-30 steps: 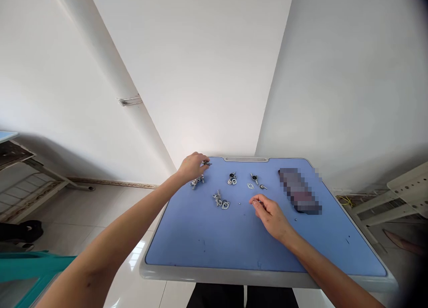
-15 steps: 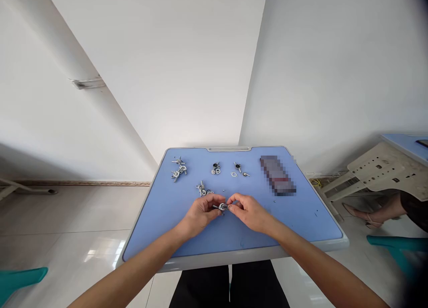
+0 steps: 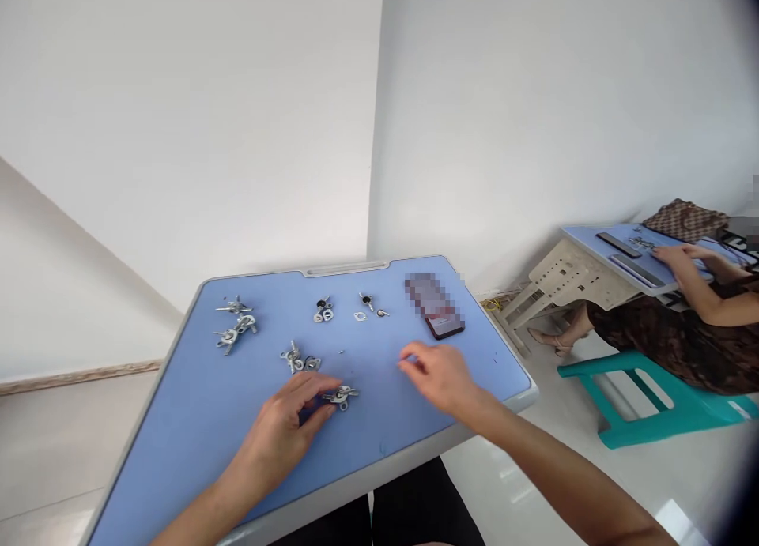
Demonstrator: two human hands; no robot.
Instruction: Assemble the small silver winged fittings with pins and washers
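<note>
The left hand is pinching a metal part between thumb and fingers, just beside a pile lying on the table. The right hand is hovering near the phone, fingers almost meeting; I cannot tell whether they are holding anything.

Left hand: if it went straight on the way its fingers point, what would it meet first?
The metal part, which the left hand appears to be touching. Beyond it, probably the right hand, though its height above the table is unclear.
</note>
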